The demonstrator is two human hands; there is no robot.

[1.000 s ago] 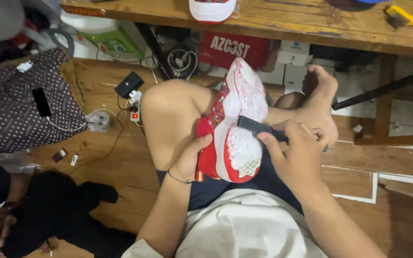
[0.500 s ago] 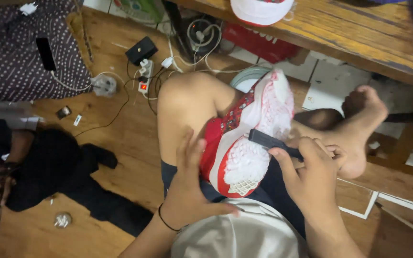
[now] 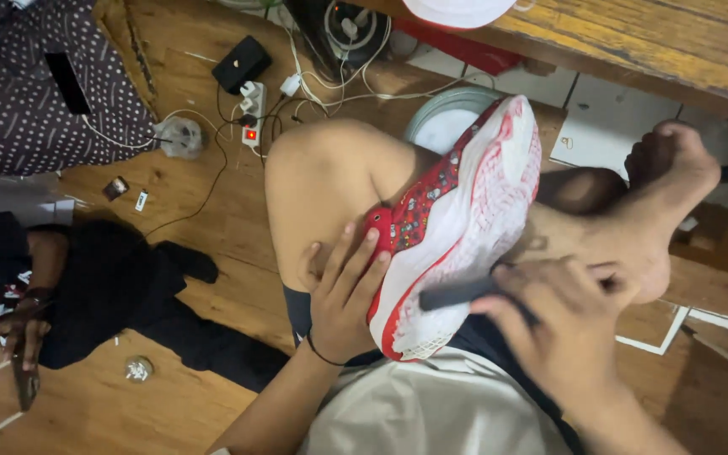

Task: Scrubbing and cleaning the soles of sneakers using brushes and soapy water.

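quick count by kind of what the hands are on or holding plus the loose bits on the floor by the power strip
red and white sneaker: 1
dark tool in the right hand: 1
white power strip: 1
black adapter box: 1
round white plug reel: 1
left hand steadying the sneaker: 1
Total: 6

Left hand [image 3: 343,291] is flat, fingers spread and pointing up, wrist with a thin dark band below it. Right hand [image 3: 562,337] sits just across from it, fingers curled shut, forearm running down-right.
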